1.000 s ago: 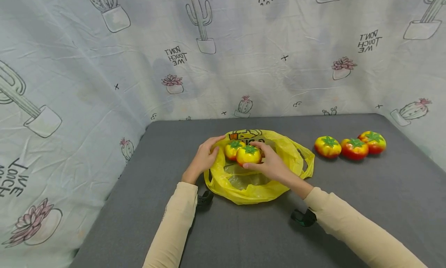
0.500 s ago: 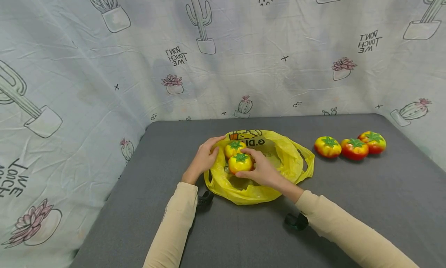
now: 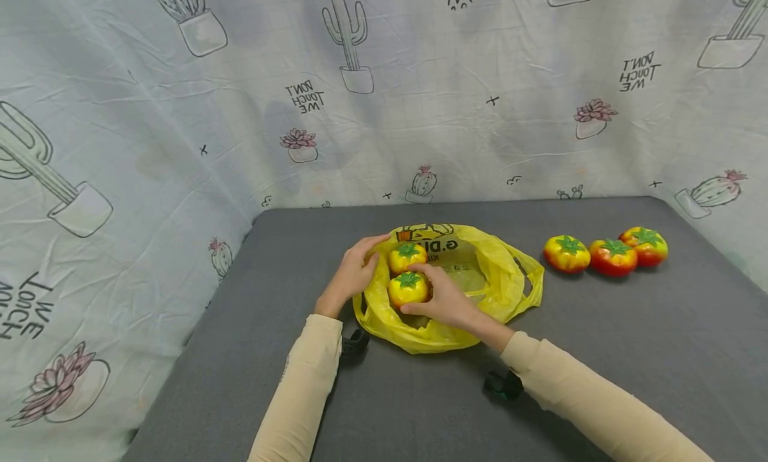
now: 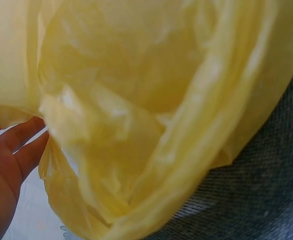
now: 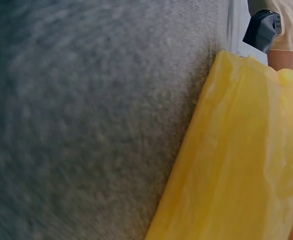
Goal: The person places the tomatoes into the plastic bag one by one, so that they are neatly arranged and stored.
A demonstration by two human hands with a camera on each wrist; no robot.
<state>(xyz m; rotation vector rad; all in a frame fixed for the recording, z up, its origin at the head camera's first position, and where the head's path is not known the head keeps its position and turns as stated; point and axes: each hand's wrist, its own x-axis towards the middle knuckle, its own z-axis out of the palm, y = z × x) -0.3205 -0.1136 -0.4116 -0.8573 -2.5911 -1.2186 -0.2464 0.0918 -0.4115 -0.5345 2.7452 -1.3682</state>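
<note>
A yellow plastic bag lies with its mouth spread wide on the grey table. My right hand reaches over its mouth and grips a yellow-and-red tomato with a green star-shaped top, thumb in front and fingers behind. Just beyond it, a second tomato sits inside the bag near the left wall. At the bag's left rim, my left hand holds the plastic between thumb and fingers. In the left wrist view its fingers pass behind the bag's edge. The right wrist view shows mainly the bag's outer side.
A row of three more tomatoes, including one in the middle, stands at the right back of the grey table. A white cloth curtain printed with cacti hangs behind and along the left.
My right hand has moved left and slightly toward me with the tomato, which now sits in front of the other one inside the bag. The left hand stays at the rim.
</note>
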